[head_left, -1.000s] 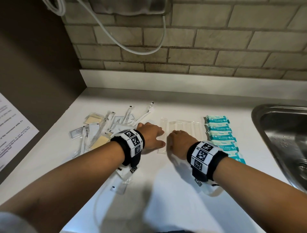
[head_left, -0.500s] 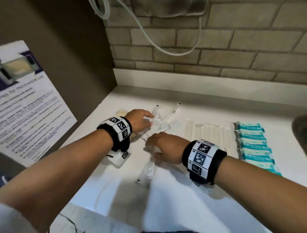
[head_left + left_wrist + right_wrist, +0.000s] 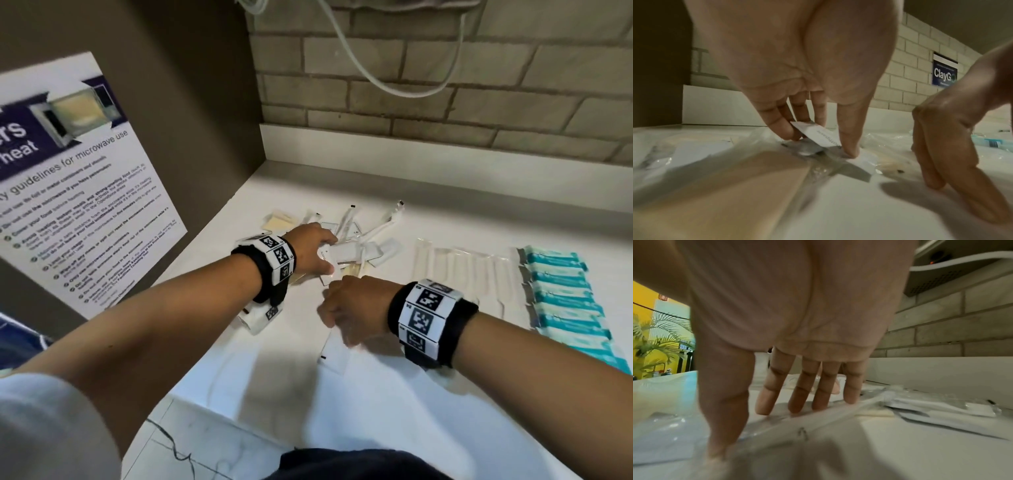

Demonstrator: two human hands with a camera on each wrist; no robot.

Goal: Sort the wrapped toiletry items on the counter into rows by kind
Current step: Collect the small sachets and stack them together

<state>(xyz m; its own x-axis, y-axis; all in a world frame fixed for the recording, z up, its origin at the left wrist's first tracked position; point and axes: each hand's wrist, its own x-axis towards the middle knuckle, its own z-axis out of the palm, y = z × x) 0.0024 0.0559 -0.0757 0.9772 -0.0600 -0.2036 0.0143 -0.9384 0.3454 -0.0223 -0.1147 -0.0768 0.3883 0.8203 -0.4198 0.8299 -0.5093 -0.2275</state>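
Observation:
A loose pile of wrapped items (image 3: 356, 236) lies at the back left of the white counter (image 3: 394, 411). It holds white sachets, beige pads and long clear packets. My left hand (image 3: 325, 255) is on the pile. In the left wrist view its thumb and fingers (image 3: 781, 129) pinch a white sachet (image 3: 818, 134) tilted up off the heap. My right hand (image 3: 337, 325) is just in front of the pile, fingers (image 3: 797, 395) straight and pressing down on a long clear packet (image 3: 330, 353). To the right lie a row of clear packets (image 3: 462, 270) and a row of teal packets (image 3: 565, 298).
A brown side wall with a microwave notice (image 3: 78, 192) closes the counter on the left. A brick wall (image 3: 445, 102) with a hanging white cable (image 3: 376, 82) runs along the back. The counter's front edge (image 3: 239, 421) is near my body.
Both hands left the clear-packet row and moved left to the pile. The left hand took a white sachet between its fingers. The right hand came down on a long clear packet nearer me.

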